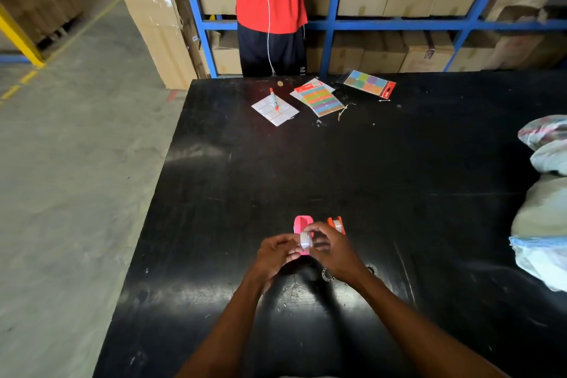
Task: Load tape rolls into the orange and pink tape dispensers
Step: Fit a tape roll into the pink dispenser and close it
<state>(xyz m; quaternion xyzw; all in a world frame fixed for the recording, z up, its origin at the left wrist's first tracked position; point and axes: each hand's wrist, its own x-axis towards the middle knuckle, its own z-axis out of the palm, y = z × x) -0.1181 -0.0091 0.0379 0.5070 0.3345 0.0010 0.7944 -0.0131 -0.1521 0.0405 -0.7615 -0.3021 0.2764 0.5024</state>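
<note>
Head view: left hand (277, 250) and right hand (329, 250) are pinching a roll (306, 239) just above the pink dispenser (302, 222), presumably aligning it for loading.

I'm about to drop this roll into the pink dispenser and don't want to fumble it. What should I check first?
1. Roll held in both hands, left hand and right hand: ok.
2. Pink dispenser open on top: ok.
3. Roll over the pink dispenser: ok.
4. Orange dispenser already holds a roll: ok.
5. Tape end free to pull: cannot tell.
6. Table bare around the dispensers: ok.
</note>
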